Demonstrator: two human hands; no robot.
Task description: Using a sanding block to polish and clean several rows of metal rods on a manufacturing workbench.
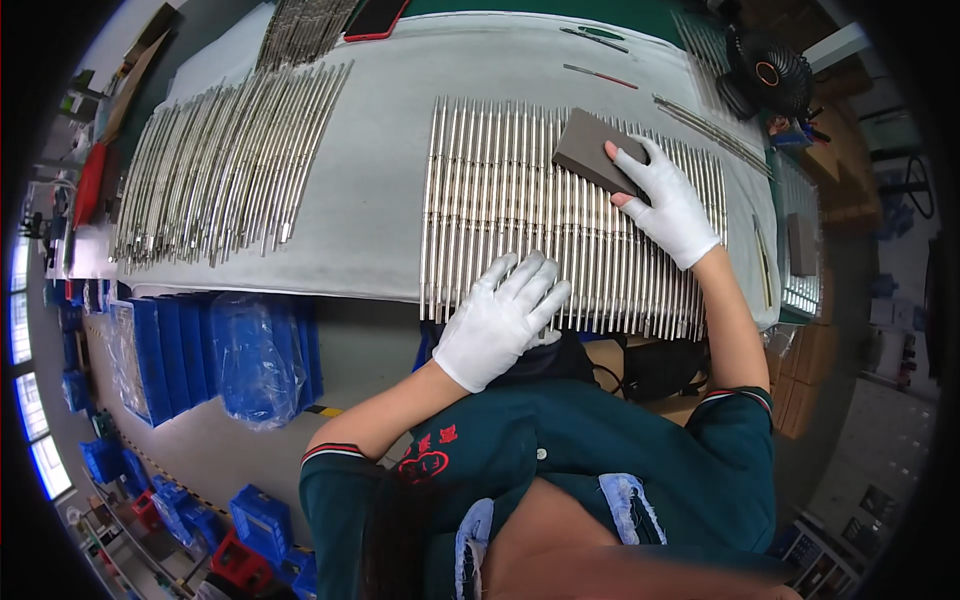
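Note:
A row of slim metal rods point(490, 190) lies side by side in front of me on a grey-white cloth. My right hand point(670, 205), in a white glove with thumb and a fingertip bare, grips a brown-grey rectangular block point(590, 150) that rests on the rods' far right part. My left hand point(505, 315), also gloved in white, lies flat on the near ends of the rods, left of the middle, with its fingers stretched out. A second, looser batch of metal rods point(225, 165) is spread on the cloth to the left.
At the far edge lies a red-rimmed phone point(376, 18). A thin red-handled tool point(600, 76) and tweezers point(595, 40) sit beyond the row. A black fan point(768, 72) stands far right. Blue bins point(180, 345) and a plastic bag point(258, 360) are below the table's left edge.

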